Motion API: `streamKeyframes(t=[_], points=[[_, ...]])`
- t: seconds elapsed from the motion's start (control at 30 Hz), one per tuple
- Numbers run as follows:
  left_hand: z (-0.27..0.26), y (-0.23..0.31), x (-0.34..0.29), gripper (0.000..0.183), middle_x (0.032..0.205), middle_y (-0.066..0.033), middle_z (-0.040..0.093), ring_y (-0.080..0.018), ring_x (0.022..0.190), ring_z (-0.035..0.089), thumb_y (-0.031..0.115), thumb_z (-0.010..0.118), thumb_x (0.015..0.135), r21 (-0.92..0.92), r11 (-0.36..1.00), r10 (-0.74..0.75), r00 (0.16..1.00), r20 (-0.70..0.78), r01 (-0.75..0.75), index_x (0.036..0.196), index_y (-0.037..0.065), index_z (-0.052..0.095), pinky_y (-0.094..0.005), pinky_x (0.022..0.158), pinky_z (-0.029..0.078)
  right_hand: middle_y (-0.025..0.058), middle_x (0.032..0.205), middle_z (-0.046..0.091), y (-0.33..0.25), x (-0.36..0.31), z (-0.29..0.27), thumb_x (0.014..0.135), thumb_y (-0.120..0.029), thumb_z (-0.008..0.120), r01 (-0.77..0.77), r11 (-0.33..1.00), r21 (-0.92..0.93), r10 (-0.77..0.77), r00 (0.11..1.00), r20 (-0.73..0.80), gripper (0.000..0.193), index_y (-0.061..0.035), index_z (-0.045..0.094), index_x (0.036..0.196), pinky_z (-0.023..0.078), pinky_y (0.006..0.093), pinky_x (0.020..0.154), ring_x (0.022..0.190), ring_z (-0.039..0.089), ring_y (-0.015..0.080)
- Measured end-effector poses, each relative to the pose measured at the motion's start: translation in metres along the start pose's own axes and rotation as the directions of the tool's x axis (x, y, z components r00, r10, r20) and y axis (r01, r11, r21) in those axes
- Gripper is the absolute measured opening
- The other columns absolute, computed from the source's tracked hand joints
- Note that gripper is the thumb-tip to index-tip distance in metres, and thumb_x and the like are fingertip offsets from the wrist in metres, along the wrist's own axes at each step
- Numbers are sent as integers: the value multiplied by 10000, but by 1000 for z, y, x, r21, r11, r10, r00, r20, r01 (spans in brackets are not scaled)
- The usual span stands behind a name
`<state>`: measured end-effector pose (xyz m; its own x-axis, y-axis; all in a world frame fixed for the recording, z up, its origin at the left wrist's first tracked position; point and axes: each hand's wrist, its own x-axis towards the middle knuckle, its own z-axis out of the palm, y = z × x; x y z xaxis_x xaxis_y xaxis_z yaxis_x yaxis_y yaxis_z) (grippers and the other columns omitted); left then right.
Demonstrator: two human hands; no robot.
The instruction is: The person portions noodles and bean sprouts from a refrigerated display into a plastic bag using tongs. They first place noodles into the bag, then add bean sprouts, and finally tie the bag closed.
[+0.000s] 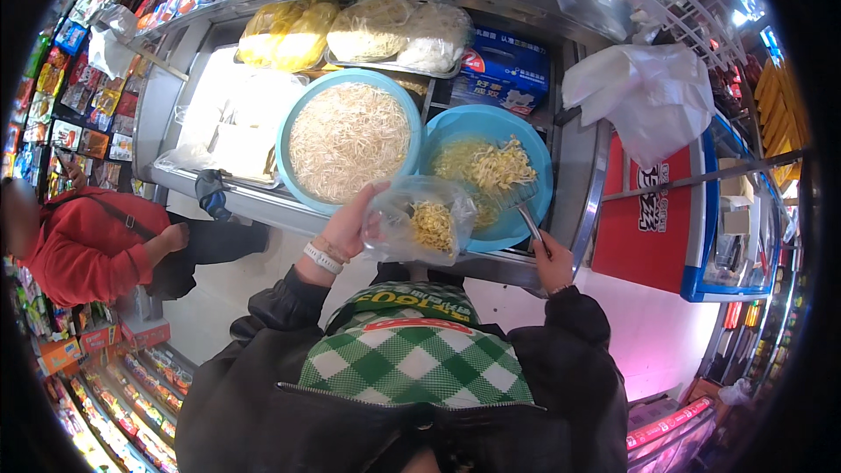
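My left hand (355, 219) is closed on the rim of a clear plastic bag (394, 236), which has a clump of yellow bean sprouts (432, 226) inside. The bag hangs in front of the two blue basins. In my right hand (554, 264) is the dark handle of a metal utensil (531, 222); its head is mostly hidden under a heap of yellow-headed sprouts (504, 166). That heap sits over the right blue basin (541, 158), which holds more sprouts in what looks like water. Thin white bean sprouts (349, 142) fill the left blue basin (285, 136).
Behind the basins are bagged pale and yellow foods (289, 33) and a blue box (501, 72). White plastic bags (644, 92) hang at the right, above a red chest (653, 210). To the left stands a person in a red top (92, 245), beside packed shelves.
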<state>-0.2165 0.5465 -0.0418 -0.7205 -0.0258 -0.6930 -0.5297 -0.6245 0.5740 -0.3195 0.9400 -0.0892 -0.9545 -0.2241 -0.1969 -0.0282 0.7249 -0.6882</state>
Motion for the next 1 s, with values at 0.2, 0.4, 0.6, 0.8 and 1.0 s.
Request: streamKeyframes(t=[0.2, 0.4, 0.6, 0.8, 1.0], points=[[-2, 10, 25, 408, 621, 44, 361, -81, 515, 320, 437, 355, 1015, -91, 995, -39, 996, -85, 31, 1268, 172, 533, -259, 527, 387, 133, 748, 638, -56, -33, -29, 882, -240, 626, 353, 926, -132, -349, 936, 51, 304, -113, 662, 1156, 479, 402, 563, 626, 620, 319], [5, 5, 21, 393, 650, 46, 379, -79, 520, 327, 419, 347, 1020, -86, 996, -22, 993, -114, 12, 1270, 173, 523, -240, 512, 376, 53, 675, 488, -99, -56, 5, 827, -158, 594, 580, 570, -582, -577, 787, 218, 377, -130, 641, 1199, 422, 393, 513, 583, 547, 244], [7, -1, 6, 412, 643, 55, 378, -75, 513, 335, 457, 374, 1001, -27, 1000, -4, 998, -55, 2, 1294, 205, 516, -238, 500, 374, 52, 687, 484, -112, -66, -17, 808, -142, 603, 556, 560, -614, -585, 790, 183, 373, -126, 653, 1177, 419, 392, 500, 568, 540, 240], [12, -9, -17, 462, 591, 54, 348, -78, 470, 324, 472, 383, 991, 3, 1000, -10, 998, -60, 10, 1371, 224, 472, -245, 499, 385, 93, 690, 571, -101, -41, -61, 877, -238, 606, 242, 682, -690, -297, 954, 42, 300, -114, 640, 1148, 472, 437, 523, 590, 604, 303], [27, -17, -33, 497, 577, 53, 353, -82, 454, 334, 502, 372, 992, 45, 995, -85, 990, -114, 91, 1400, 227, 445, -257, 501, 400, 177, 1118, 660, -54, 99, 3, 863, -171, 517, -21, 621, -784, 386, 878, 282, 274, -58, 704, 1028, 528, 426, 857, 1060, 632, 333]])
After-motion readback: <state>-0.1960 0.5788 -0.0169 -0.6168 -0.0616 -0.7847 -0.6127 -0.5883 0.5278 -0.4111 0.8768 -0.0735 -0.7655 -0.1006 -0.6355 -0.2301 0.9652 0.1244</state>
